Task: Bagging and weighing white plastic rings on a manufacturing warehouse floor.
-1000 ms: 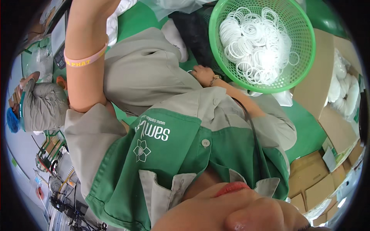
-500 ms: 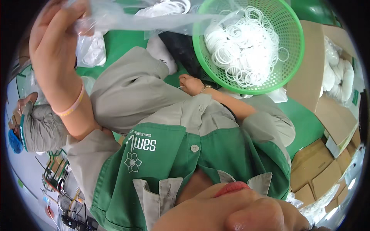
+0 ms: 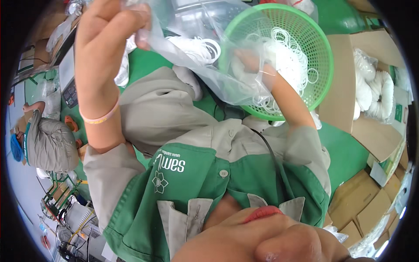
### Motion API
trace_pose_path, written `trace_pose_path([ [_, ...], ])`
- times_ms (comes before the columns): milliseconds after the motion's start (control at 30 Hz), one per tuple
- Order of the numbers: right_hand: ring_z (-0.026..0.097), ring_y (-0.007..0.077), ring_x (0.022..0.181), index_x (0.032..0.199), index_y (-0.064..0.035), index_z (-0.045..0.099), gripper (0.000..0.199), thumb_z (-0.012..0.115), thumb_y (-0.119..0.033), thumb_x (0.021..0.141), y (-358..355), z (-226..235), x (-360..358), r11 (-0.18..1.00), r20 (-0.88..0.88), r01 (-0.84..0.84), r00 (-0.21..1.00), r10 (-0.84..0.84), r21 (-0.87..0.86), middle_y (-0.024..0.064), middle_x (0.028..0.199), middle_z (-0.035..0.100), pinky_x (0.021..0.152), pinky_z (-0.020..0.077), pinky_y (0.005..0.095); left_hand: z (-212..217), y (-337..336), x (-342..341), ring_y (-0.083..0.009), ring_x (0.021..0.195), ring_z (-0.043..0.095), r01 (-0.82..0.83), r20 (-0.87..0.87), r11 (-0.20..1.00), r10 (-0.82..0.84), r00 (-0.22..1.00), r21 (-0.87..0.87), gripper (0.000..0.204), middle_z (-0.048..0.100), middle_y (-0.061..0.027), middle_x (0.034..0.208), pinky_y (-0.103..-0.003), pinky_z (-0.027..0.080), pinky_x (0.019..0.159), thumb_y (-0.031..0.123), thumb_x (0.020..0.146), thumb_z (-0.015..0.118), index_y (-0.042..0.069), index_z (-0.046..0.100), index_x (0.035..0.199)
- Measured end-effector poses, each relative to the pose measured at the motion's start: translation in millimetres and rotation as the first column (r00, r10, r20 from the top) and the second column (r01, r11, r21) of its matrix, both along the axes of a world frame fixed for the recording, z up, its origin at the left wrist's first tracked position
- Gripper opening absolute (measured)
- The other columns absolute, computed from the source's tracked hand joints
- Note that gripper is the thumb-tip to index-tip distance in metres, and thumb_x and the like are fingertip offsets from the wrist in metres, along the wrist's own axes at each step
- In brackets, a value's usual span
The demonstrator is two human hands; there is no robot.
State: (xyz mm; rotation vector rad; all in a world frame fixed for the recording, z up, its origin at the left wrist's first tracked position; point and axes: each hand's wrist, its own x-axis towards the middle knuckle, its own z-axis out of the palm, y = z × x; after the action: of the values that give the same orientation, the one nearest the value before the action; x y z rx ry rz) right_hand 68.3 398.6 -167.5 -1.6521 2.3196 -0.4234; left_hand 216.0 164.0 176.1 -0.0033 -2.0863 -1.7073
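My left hand, a pale band round its wrist, is raised at the upper left, its fingers pinched on a clear plastic bag. The film stretches from there across to the green mesh basket. Inside the basket lies a heap of thin white rings. My right hand is over the left part of the heap, seen through the film. Its fingers look curled, but the film blurs what they grip.
Right of the basket stands an open cardboard box with white bagged bundles. More white rings lie behind the bag. Another person sits at the far left. A thin black cable runs down my front.
My right hand has risen from my lap to the basket and bag. My left hand has shifted right with the bag, which now hangs wider and lower.
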Motion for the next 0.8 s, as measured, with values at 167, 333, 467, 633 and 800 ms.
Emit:
trace_pose_path([
  [167,0.055,0.029,0.102,0.093,-0.0091,0.063,0.023,0.055,-0.017,0.072,24.1,49.0,21.0,0.878,-0.153,0.009,0.985,0.074,0.478,0.0148,0.11,0.059,0.091,0.0413,0.0418,-2.3,-5.5,0.2,-0.0052,0.066,0.05,0.11,0.036,0.993,-0.109,0.993,-0.033,0.067,0.036,-0.0152,0.139,-0.019,0.041,0.057,-0.01,0.07,0.043,-0.006,0.029,0.136],
  [333,0.061,0.0317,0.083,0.085,-0.0082,0.062,0.018,0.059,-0.017,0.069,54.3,15.2,8.8,0.94,-0.088,0.15,0.988,-0.129,0.308,0.0154,0.093,0.063,0.072,0.0489,0.0399,-10.1,-9.7,-7.2,-0.0037,0.07,0.049,0.178,0.051,0.98,-0.183,0.982,0.087,0.066,0.037,-0.0122,0.139,-0.019,0.04,0.06,-0.01,0.071,0.042,-0.006,0.03,0.136],
  [467,0.061,0.0327,0.074,0.088,-0.0052,0.06,0.024,0.063,-0.019,0.068,72.9,52.4,-6.1,0.899,0.246,0.437,0.87,-0.428,0.019,0.0159,0.078,0.064,0.069,0.0482,0.0386,-13.2,-13.8,-7.8,-0.0033,0.072,0.049,0.216,0.028,0.965,-0.222,0.975,0.15,0.066,0.037,-0.0118,0.139,-0.018,0.04,0.062,-0.01,0.071,0.042,-0.006,0.03,0.136],
  [633,0.06,0.0168,0.084,0.102,0.0002,0.059,0.03,0.064,-0.011,0.074,120.9,98.4,-27.6,0.638,0.644,0.769,0.507,-0.573,-0.038,0.0087,0.092,0.065,0.075,0.0464,0.0287,-15.9,-5.6,-15.9,-0.0037,0.071,0.05,0.196,0.036,0.968,-0.204,0.978,0.159,0.065,0.036,-0.0121,0.14,-0.018,0.042,0.062,-0.01,0.073,0.041,-0.004,0.029,0.136],
  [800,0.059,0.0167,0.092,0.104,0.0058,0.058,0.029,0.061,0.0,0.077,100.4,238.9,-3.5,0.309,0.826,0.831,0.53,-0.189,-0.462,0.0095,0.1,0.063,0.084,0.0458,0.0297,-6.0,9.2,-17.8,-0.0056,0.059,0.05,0.304,0.134,0.942,-0.323,0.937,0.143,0.066,0.035,-0.0124,0.14,-0.021,0.046,0.053,-0.008,0.078,0.041,0.003,0.024,0.141],
])
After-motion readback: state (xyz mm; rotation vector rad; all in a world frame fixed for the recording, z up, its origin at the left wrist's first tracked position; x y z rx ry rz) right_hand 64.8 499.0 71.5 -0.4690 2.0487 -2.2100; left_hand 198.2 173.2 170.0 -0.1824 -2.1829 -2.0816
